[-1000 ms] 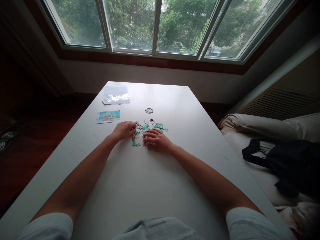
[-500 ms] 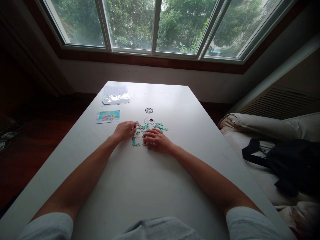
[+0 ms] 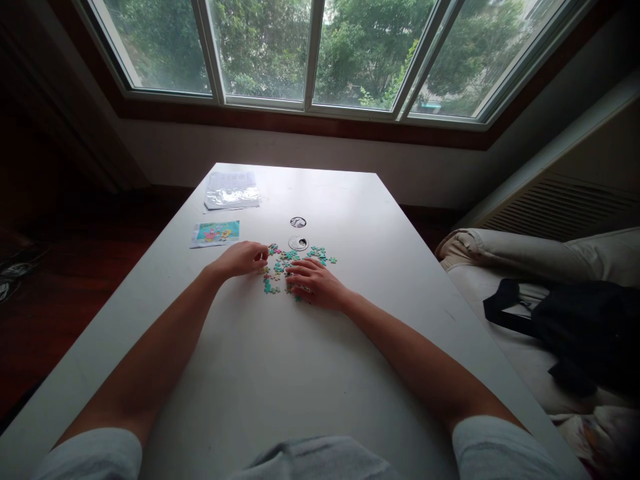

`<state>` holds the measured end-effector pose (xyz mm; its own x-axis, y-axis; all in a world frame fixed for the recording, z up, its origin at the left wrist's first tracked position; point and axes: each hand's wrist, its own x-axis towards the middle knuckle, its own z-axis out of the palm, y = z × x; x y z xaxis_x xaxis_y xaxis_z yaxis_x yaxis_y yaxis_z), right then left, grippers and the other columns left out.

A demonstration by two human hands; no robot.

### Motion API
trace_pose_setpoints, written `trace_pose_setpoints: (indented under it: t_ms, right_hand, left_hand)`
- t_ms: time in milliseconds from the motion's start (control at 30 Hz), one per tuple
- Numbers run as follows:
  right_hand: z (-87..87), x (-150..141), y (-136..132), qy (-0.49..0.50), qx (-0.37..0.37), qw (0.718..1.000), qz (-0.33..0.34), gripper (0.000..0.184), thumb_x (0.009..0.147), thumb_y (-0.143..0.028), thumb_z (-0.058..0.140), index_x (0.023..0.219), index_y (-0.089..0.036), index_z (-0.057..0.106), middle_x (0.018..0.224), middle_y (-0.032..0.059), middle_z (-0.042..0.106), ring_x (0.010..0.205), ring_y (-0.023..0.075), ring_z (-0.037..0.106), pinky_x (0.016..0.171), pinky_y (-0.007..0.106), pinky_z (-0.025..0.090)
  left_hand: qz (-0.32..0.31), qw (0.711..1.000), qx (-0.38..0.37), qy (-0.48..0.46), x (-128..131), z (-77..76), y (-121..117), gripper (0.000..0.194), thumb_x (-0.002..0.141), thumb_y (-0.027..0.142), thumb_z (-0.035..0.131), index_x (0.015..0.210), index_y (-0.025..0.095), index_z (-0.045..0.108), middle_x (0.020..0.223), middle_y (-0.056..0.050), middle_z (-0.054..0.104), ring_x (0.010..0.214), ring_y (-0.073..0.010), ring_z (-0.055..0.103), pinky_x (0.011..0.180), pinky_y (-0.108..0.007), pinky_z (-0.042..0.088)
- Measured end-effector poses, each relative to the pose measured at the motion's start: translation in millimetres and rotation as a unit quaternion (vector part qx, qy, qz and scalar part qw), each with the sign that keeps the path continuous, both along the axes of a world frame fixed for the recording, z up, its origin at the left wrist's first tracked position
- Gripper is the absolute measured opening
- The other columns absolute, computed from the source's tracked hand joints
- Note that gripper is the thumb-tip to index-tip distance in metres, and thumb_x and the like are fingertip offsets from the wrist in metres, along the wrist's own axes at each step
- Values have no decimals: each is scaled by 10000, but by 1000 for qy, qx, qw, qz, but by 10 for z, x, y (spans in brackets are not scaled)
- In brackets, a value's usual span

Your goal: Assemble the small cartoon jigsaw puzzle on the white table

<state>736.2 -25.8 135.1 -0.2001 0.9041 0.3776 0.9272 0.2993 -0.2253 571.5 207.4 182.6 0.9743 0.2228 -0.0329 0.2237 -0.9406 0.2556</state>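
Small jigsaw puzzle pieces (image 3: pixel 290 255), mostly teal with some pink and yellow, lie scattered in a loose cluster mid-table. At the cluster's left edge is my left hand (image 3: pixel 243 259), its fingers curled and drawn together. Whatever sits between those fingertips is too small to make out. My right hand (image 3: pixel 319 283) rests palm down over the right part of the cluster, fingers stretched and apart, covering some pieces. Left of the cluster lies a picture card (image 3: pixel 218 232) with colourful cartoon figures.
The white table (image 3: pixel 280 373) reaches toward a window (image 3: pixel 265 53). Papers in a clear plastic sleeve (image 3: pixel 233 191) lie at its far left. Two round fittings (image 3: pixel 299 243) sit in the tabletop beyond the pieces. On the right, a dark bag (image 3: pixel 590 327) lies on a pale sofa (image 3: pixel 520 257).
My left hand has shifted slightly left, off the edge of the pieces. My right hand has stayed where it was.
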Motion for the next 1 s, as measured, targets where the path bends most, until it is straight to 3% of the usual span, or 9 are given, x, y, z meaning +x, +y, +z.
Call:
trace_pose_setpoints:
  t_ms: [200,433,633,800,1000]
  right_hand:
    - [38,-107,-16,-39,-55,997,32,432,1014,-426,540,1420,-282,569,1566,73,470,1523,294,289,1247,571,180]
    - [17,-169,-7,-41,-70,996,38,480,1024,-404,529,1489,-290,499,1537,73,505,1517,275,307,1269,552,135]
    - [19,-127,-3,-31,-38,998,28,392,1033,-409,508,1394,-282,591,1416,78,596,1438,259,405,1256,519,188]
    - [49,-123,-5,-25,-30,999,22,347,1038,-388,500,1338,-274,633,1329,85,631,1344,252,476,1213,504,258]
    - [64,-122,-5,-29,-19,999,29,326,1027,-362,518,1310,-280,656,1293,99,634,1236,243,522,1136,462,350]
  left_hand:
    - [-27,995,-75,57,-91,80,110,269,790,451,626,949,246,699,863,-10,711,725,-170,627,612,-251,396]
    - [-36,995,-70,55,-78,53,93,181,780,393,607,841,234,668,837,-15,703,714,-173,609,603,-262,381]
    - [-30,998,-42,38,-81,43,105,119,755,299,552,817,238,633,794,-5,674,680,-168,577,596,-274,361]
    - [-36,995,-65,72,-133,90,80,72,724,255,539,777,230,580,723,1,621,620,-157,522,534,-280,318]
    - [-33,987,-92,128,-162,136,86,149,686,281,591,828,238,583,755,13,640,622,-156,547,509,-262,336]
